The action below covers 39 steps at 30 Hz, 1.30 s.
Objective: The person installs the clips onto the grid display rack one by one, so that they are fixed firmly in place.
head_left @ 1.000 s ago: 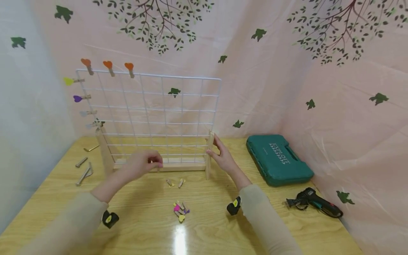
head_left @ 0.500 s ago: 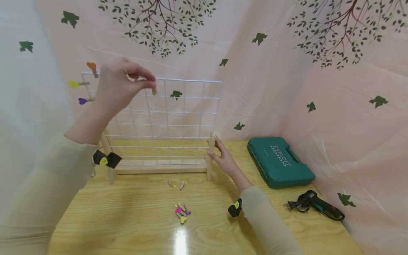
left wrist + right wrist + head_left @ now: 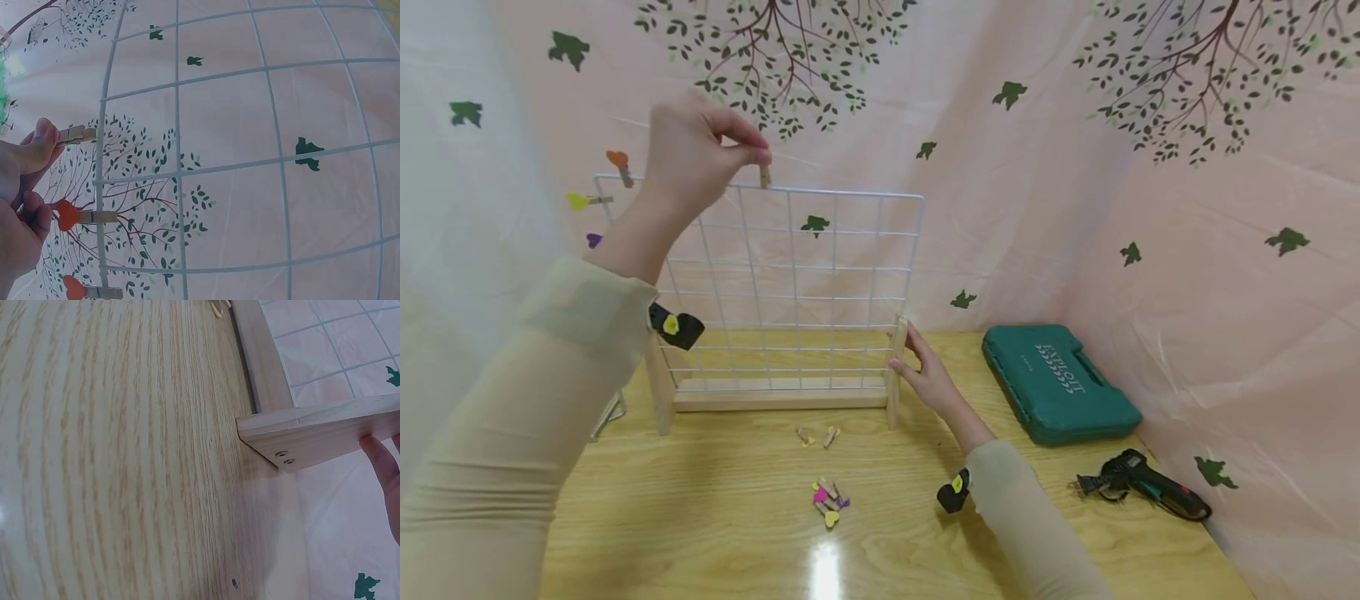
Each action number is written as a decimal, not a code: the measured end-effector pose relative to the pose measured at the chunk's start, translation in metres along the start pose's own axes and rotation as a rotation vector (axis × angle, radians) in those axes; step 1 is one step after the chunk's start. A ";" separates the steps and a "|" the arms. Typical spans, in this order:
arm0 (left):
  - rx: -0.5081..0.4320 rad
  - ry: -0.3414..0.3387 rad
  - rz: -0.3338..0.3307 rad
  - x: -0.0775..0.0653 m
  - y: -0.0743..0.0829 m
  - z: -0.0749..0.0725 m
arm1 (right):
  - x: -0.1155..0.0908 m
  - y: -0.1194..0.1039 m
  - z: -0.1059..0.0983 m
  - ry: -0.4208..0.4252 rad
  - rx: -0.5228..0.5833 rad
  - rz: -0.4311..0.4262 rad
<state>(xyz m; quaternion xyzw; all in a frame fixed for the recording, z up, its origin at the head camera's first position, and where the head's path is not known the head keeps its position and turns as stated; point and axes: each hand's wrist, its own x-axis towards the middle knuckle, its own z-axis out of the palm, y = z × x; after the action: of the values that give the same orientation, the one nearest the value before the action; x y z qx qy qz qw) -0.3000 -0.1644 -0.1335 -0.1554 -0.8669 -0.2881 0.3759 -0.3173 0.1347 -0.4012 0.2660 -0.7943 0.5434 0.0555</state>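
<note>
My left hand (image 3: 696,150) pinches a small wooden clothespin (image 3: 765,176) between thumb and fingertips. The clothespin points down at the top wire of a white wire grid (image 3: 790,258); in the left wrist view its tip (image 3: 91,134) meets that wire. Beside those fingers, orange heart clothespins (image 3: 67,215) are clipped along the same edge. My right hand (image 3: 936,382) holds the right wooden upright (image 3: 895,375) of the grid's stand, thumb at the front and fingers behind. In the right wrist view the thumb (image 3: 381,462) lies against the upright's outer face.
Two loose clothespins (image 3: 830,437) lie before the stand, with a pile of heart clothespins (image 3: 826,500) nearer. Yellow (image 3: 578,202) and purple (image 3: 594,240) heart clothespins hang on the grid's left edge. A green tool case (image 3: 1060,383) and a black glue gun (image 3: 1150,483) lie right.
My left hand has risen from low before the stand to the grid's top edge, carrying the clothespin, which now meets the top wire. My right hand stays on the upright.
</note>
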 end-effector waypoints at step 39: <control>0.027 0.190 -0.404 -0.216 -0.152 -0.002 | -0.001 -0.003 0.003 0.002 -0.003 0.004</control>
<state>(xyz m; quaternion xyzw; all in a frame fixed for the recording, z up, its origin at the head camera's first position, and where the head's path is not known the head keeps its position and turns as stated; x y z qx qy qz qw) -0.2282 -0.2968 -0.3505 0.0542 -0.8450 -0.3591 0.3926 -0.3140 0.1318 -0.3999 0.2638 -0.7955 0.5426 0.0557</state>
